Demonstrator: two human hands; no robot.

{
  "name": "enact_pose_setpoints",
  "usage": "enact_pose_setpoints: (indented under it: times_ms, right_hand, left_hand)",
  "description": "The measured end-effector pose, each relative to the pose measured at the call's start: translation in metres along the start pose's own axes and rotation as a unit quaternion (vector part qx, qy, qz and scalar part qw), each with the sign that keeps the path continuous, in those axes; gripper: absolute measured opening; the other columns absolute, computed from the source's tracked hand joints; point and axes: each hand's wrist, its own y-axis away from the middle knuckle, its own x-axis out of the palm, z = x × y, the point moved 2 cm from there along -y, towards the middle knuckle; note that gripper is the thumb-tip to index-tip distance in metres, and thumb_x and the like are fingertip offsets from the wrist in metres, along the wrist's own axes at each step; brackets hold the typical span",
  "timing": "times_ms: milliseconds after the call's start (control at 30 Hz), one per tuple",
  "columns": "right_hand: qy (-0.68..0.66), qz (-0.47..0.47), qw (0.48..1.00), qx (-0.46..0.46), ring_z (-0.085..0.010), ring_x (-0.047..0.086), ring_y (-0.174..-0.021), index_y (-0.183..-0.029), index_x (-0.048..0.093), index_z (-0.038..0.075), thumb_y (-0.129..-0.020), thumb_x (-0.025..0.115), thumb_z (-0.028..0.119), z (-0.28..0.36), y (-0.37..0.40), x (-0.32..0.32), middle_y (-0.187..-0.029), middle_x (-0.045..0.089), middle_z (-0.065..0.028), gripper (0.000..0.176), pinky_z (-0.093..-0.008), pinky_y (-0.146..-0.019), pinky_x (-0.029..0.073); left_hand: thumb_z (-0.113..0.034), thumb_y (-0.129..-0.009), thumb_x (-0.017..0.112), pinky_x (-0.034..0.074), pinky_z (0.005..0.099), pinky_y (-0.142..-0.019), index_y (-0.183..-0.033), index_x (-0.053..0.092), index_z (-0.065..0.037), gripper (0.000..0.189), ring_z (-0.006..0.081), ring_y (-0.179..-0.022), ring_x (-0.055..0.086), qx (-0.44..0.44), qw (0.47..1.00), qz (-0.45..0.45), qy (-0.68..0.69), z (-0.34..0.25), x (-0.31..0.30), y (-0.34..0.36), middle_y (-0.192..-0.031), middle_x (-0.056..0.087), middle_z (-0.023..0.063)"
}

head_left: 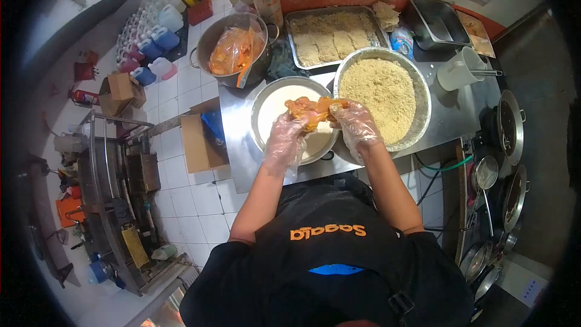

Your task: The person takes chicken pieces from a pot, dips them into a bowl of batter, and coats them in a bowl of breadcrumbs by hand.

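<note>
Nearest the camera is the person's black fabric apron [339,257] with orange lettering. Beyond it, both hands work above a grey metal surface [451,115]. The left hand [287,139], in a clear plastic glove, grips one end of an orange, wet-looking, irregular piece of food [315,112]. The right hand [358,126], gloved likewise, pinches the opposite end. The fingers of both hands are narrowed on the piece.

The piece is held over a round metal bowl [256,126] of white liquid [283,94]; contact with the liquid cannot be determined. Directly right stands a larger round metal bowl [428,109] of pale yellow crumbs [382,94].

Step in hand, as judged: spreading the piece between the hands. The next move calls for a secure grip at both ends, since the piece appears limp and slippery, and for keeping it clear of the bowl rims. Support both ends evenly; uneven tension could fold or tear it.
</note>
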Motion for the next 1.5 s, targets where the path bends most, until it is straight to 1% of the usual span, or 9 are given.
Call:
enact_pose_setpoints:
  times_ms: [333,500,600,700,833,1000,1233,1333,1500]
  right_hand:
    - [-0.026,0.015,1.000,0.006,-0.0189,0.063,-0.086,-0.114,0.057,-0.004,-0.084,0.066,0.007,0.010,0.006,0.020,-0.099,0.065,-0.0128,0.032,-0.0304,-0.075,0.052]
    - [0.120,0.049,0.989,-0.067,-0.0169,0.063,-0.087,-0.105,0.063,-0.001,-0.082,0.067,0.010,0.023,-0.024,0.041,-0.094,0.066,-0.0108,0.026,-0.0294,-0.073,0.052]
    - [0.516,0.031,0.799,-0.306,-0.0192,0.066,-0.070,-0.080,0.071,0.003,-0.081,0.068,0.020,0.018,-0.057,0.052,-0.071,0.067,-0.0137,0.017,-0.0334,-0.065,0.050]
    - [0.596,0.067,0.741,-0.301,-0.0252,0.066,-0.063,-0.080,0.070,0.003,-0.081,0.067,0.021,-0.023,-0.091,0.053,-0.066,0.065,-0.0163,0.019,-0.0364,-0.061,0.050]
    - [0.434,0.066,0.891,-0.115,-0.0273,0.065,-0.059,-0.075,0.068,0.001,-0.079,0.066,0.021,-0.098,-0.128,0.035,-0.062,0.064,-0.0143,0.021,-0.0392,-0.058,0.050]
    - [0.731,0.086,0.660,-0.152,-0.0352,0.067,-0.079,-0.082,0.071,0.002,-0.076,0.068,0.026,-0.093,-0.094,0.064,-0.085,0.067,-0.0221,0.026,-0.0427,-0.070,0.054]
    - [0.680,0.191,0.702,-0.090,-0.0320,0.068,-0.079,-0.087,0.073,0.002,-0.071,0.074,0.026,-0.053,-0.077,0.081,-0.088,0.069,-0.0217,0.029,-0.0389,-0.073,0.053]
    - [0.467,0.206,0.860,-0.015,-0.0202,0.066,-0.076,-0.089,0.073,0.001,-0.072,0.075,0.023,-0.028,-0.071,0.077,-0.083,0.071,-0.0150,0.028,-0.0329,-0.072,0.050]
    - [0.544,0.160,0.823,-0.042,-0.0191,0.064,-0.068,-0.086,0.073,0.001,-0.073,0.076,0.025,-0.036,-0.094,0.063,-0.078,0.070,-0.0147,0.027,-0.0332,-0.066,0.050]
  left_hand:
    - [-0.021,-0.094,0.060,0.054,0.0340,-0.084,-0.127,0.049,-0.002,0.040,0.0227,-0.104,0.060,-0.026,0.979,-0.048,0.195,0.007,-0.020,0.010,-0.119,0.057,0.0132]
    - [-0.018,-0.089,0.066,0.052,0.0279,-0.069,-0.122,0.053,0.000,0.039,0.0136,-0.082,0.059,0.029,0.934,-0.291,-0.207,-0.032,-0.059,0.029,-0.105,0.061,0.0081]
    - [-0.017,-0.087,0.068,0.049,0.0241,-0.065,-0.120,0.056,0.000,0.039,0.0095,-0.077,0.056,0.132,0.925,-0.316,-0.167,-0.058,-0.083,0.057,-0.102,0.060,0.0055]
    - [-0.013,-0.086,0.067,0.049,0.0245,-0.067,-0.118,0.058,-0.002,0.035,0.0095,-0.078,0.057,0.134,0.902,-0.371,-0.174,-0.082,-0.091,0.081,-0.103,0.060,0.0047]
    - [-0.009,-0.088,0.065,0.048,0.0197,-0.062,-0.118,0.058,-0.001,0.032,0.0092,-0.074,0.057,0.179,0.898,-0.382,-0.126,-0.084,-0.096,0.099,-0.102,0.061,0.0064]
    - [-0.007,-0.089,0.063,0.048,0.0216,-0.066,-0.117,0.059,-0.001,0.029,0.0095,-0.077,0.057,0.184,0.892,-0.398,-0.111,-0.073,-0.095,0.109,-0.103,0.061,0.0072]
    - [-0.006,-0.089,0.061,0.049,0.0239,-0.072,-0.116,0.059,-0.002,0.027,0.0109,-0.081,0.057,0.186,0.892,-0.396,-0.117,-0.073,-0.103,0.118,-0.107,0.061,0.0088]
    - [-0.007,-0.089,0.061,0.049,0.0238,-0.071,-0.117,0.059,-0.002,0.028,0.0110,-0.081,0.057,0.202,0.892,-0.389,-0.111,-0.076,-0.115,0.117,-0.108,0.061,0.0094]
    - [-0.007,-0.089,0.062,0.048,0.0227,-0.069,-0.118,0.058,-0.002,0.030,0.0102,-0.079,0.057,0.208,0.895,-0.382,-0.096,-0.080,-0.117,0.113,-0.108,0.061,0.0092]
